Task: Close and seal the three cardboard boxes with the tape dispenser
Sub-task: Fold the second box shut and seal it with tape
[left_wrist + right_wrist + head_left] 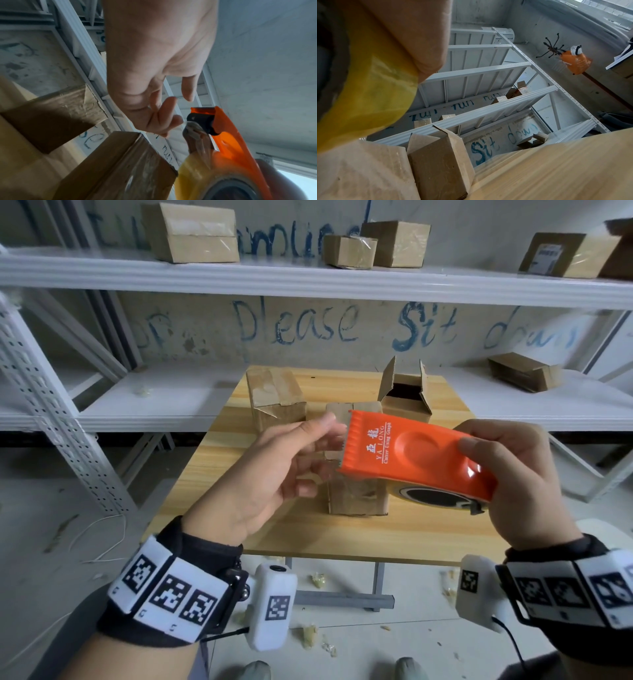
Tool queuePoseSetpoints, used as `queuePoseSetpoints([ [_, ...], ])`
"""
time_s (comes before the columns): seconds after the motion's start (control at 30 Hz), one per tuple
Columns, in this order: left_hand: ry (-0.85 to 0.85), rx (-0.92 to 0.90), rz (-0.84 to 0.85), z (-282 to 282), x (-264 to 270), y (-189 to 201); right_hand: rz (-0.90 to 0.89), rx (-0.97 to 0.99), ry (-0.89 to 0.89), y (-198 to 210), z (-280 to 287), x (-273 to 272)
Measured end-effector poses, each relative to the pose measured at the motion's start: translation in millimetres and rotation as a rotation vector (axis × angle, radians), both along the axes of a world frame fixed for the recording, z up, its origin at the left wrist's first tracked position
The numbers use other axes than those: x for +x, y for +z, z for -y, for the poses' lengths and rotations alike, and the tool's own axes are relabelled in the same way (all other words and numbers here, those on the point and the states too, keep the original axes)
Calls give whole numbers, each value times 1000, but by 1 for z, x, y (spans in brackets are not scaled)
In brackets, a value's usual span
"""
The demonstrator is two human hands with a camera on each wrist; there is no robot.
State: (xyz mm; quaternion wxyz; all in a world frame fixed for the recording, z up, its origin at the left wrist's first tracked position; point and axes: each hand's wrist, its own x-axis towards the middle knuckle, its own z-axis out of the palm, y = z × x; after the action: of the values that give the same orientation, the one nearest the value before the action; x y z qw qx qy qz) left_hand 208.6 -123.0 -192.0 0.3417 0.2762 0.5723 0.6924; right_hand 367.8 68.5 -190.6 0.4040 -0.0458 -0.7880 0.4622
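Observation:
An orange tape dispenser [418, 457] with a yellowish roll [202, 174] is held above the wooden table [274, 529]; my right hand [479, 474] grips its rear, thumb on top. My left hand [325, 446] hovers at the toothed cutter end with loosely spread fingers [164, 112] next to the crumpled tape end [192, 128]; thumb and fingers stay apart. Three cardboard boxes stand on the table. The left box [274, 395] is closed with tape over its top. The middle box [356, 498] is partly hidden behind the dispenser. The right box [406, 392] has its flaps up.
White metal shelving [308, 275] stands behind the table and carries several other boxes [191, 234]. Scraps of tape [310, 635] litter the grey floor below the table's front edge. A white cable [99, 539] lies on the floor to the left.

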Motion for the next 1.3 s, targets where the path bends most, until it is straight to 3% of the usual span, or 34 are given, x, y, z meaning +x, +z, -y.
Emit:
queuePoseSetpoints([
  [0.23,43,-68,-3,0,2,0,-19,-52,-11,0,0,-1],
  [0.43,124,34,125,-4,5,3,-4,-24,19,-2,0,-4],
  [0.67,238,31,121,-2,2,9,31,-44,31,3,-5,-4],
  [0.87,259,18,119,1,-5,14,83,-105,76,5,-11,-4],
  [1.3,238,0,162,2,-7,19,123,-16,82,10,-13,-1],
])
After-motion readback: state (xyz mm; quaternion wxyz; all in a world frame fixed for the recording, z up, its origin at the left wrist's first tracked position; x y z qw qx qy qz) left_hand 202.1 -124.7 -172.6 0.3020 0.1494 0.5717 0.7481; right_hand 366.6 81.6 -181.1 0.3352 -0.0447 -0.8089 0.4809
